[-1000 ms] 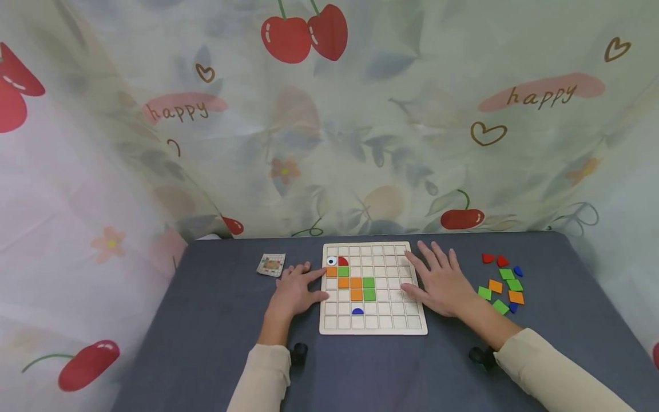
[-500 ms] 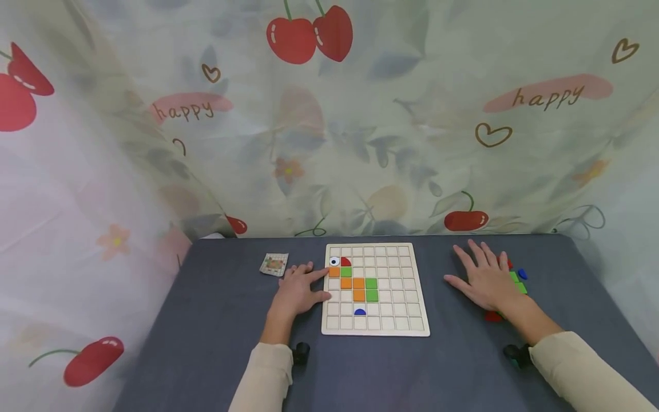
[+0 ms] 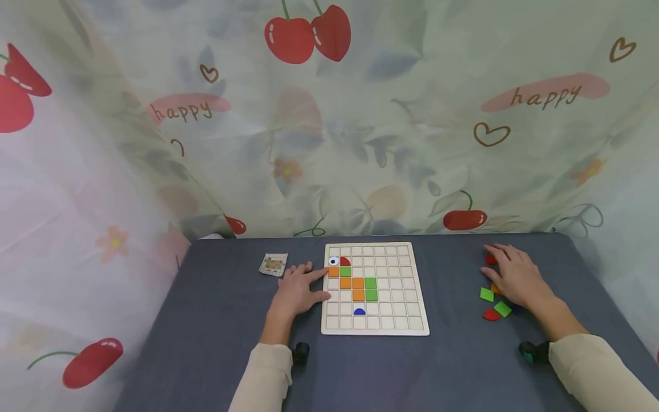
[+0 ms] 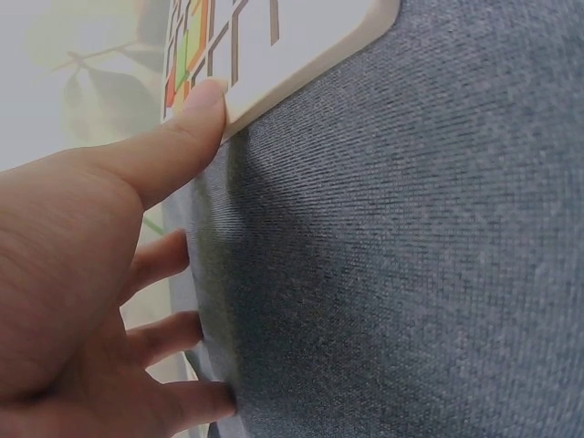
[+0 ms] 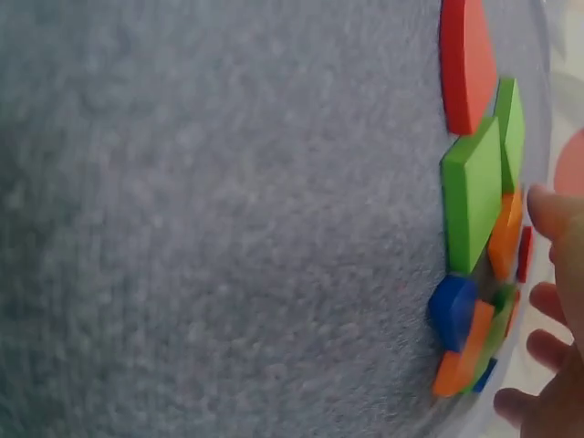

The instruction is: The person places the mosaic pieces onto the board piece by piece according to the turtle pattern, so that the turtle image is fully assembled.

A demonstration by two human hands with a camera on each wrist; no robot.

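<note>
My left hand [image 3: 294, 290] lies at the left edge of a pale grid board [image 3: 395, 309], its forefinger and thumb tips right at the rim. In the left wrist view the thumb [image 4: 173, 137] touches the board's edge, the other fingers spread over the cloth. Orange and green square tiles, an eye tile [image 3: 333, 261], a red quarter-round tile [image 3: 345, 261] and a blue half-round tile [image 3: 359, 312] sit in the grid. My right hand [image 3: 521, 281] hovers over loose tiles, partly hiding them. Among these are a green square [image 5: 473, 196] and a red piece [image 5: 466, 66].
A small printed card [image 3: 273, 264] lies left of the board, beyond the left hand. Dark grey cloth [image 3: 370, 372] covers the table. A patterned curtain [image 3: 350, 143] hangs along its back edge. Each wrist wears a small black camera.
My right hand has left the board's right side and moved right to the loose tiles, where a red piece now shows nearest the front. The left hand stays in place.
</note>
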